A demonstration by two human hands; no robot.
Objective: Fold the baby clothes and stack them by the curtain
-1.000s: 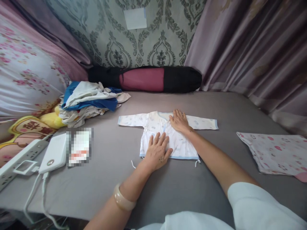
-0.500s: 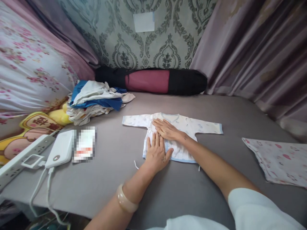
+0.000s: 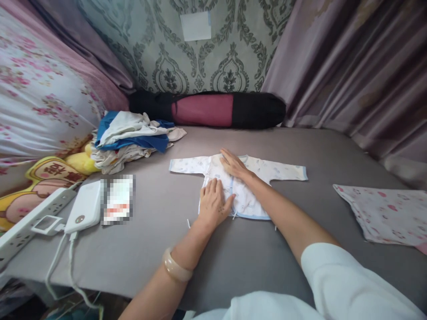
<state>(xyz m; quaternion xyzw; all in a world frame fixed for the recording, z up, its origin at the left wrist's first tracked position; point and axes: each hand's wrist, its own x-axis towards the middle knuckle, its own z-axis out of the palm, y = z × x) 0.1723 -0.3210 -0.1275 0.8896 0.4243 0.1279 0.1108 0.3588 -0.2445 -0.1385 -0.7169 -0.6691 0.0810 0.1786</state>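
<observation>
A small white baby shirt (image 3: pixel 253 171) with blue trim lies spread flat on the grey bed sheet (image 3: pixel 150 240), sleeves out to both sides. My left hand (image 3: pixel 212 203) lies flat with fingers stretched on the shirt's lower left part, near the hem. My right hand (image 3: pixel 232 164) rests flat on the shirt's upper middle, just below the neckline, fingers pointing left. Both hands press on the cloth and hold nothing. A pale bangle (image 3: pixel 175 269) sits on my left wrist.
A pile of clothes (image 3: pixel 130 138) lies at the back left beside a yellow plush (image 3: pixel 80 162). A white power bank (image 3: pixel 85 206), a power strip (image 3: pixel 26 222) and cables sit at the left edge. A patterned cloth (image 3: pixel 387 213) lies at right. A black-and-maroon roll bag (image 3: pixel 207 109) lines the wall.
My right hand slid from the shirt's right shoulder to its upper middle. My left hand shifted slightly left along the lower part. The view drifted a little.
</observation>
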